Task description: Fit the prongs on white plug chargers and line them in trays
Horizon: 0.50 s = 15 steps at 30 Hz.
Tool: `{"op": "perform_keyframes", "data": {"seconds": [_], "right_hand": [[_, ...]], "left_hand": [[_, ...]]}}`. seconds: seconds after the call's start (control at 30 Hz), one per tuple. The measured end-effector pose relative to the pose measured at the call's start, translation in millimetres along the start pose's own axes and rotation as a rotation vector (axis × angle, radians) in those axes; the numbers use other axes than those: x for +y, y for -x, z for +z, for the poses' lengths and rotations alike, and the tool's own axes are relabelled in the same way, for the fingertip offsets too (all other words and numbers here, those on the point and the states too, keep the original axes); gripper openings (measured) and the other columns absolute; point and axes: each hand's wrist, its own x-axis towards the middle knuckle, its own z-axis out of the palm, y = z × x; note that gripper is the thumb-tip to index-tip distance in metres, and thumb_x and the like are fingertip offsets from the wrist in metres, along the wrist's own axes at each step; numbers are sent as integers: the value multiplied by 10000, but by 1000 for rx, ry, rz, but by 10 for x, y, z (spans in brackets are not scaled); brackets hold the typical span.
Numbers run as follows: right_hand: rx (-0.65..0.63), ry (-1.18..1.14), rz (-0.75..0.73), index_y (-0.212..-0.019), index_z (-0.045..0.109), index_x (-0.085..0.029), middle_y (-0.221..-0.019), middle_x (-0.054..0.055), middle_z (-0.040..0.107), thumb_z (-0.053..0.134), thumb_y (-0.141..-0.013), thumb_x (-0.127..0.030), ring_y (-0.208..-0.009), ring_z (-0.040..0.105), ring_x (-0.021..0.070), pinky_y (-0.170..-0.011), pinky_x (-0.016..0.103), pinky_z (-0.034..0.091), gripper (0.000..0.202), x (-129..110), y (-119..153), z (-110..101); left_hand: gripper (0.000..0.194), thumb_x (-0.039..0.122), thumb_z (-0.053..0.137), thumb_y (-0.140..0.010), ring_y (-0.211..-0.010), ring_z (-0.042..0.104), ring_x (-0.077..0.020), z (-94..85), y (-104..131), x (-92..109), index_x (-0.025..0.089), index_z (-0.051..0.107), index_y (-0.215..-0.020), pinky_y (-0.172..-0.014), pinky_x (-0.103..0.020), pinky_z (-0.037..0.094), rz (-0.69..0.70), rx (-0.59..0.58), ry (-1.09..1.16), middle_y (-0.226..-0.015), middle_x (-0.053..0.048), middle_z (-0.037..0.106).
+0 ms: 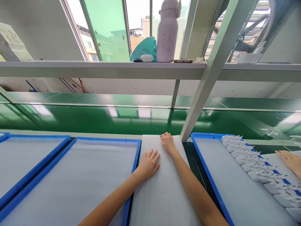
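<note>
On my far left lies a blue-rimmed tray (39,136), its bed covered in white; behind it a glossy green surface (94,119) runs across the width of the view. Just beside that tray, to its right, is a second blue-edged tray (108,139), also white inside. My left forearm crosses its near right corner, and my left hand (148,164) rests palm down on a long white sheet (162,201), fingers spread wide. The sheet lies lengthwise in front of me, between the second tray and the one to its right. Above, a teal object (144,48) sits on a shelf (105,70). My right hand (167,142) is at the sheet's far end, fingers close together and bent; I cannot tell whether they grip the edge. A pink bottle (167,37) stands upright on the shelf, left of a slanting pale post (207,69). Further right, a third blue-rimmed tray (207,135) holds a row of overlapping white pieces (258,174), with a co-worker's hand (291,161) near them.
</note>
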Motion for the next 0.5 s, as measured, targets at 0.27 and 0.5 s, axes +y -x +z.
{"op": "perform_keyframes", "data": {"seconds": [0.27,0.5], "right_hand": [[-15,15,-41,-988,604,-152,-1023,47,565,515,-902,-225,-998,503,199,-864,376,395,143,-2,14,-21],[-32,47,-36,-1002,606,-156,-1021,48,569,499,-910,-218,-996,505,196,-862,370,396,155,-37,62,-9]], "left_hand": [[482,370,363,-918,-1360,238,-337,62,4,-13,193,360,-1366,-1065,-562,244,5,20,10,-1456,-123,327],[488,378,375,-912,-1354,241,-343,108,29,-5,198,352,-1365,-1052,-576,255,-1,37,27,-1450,-126,332]]}}
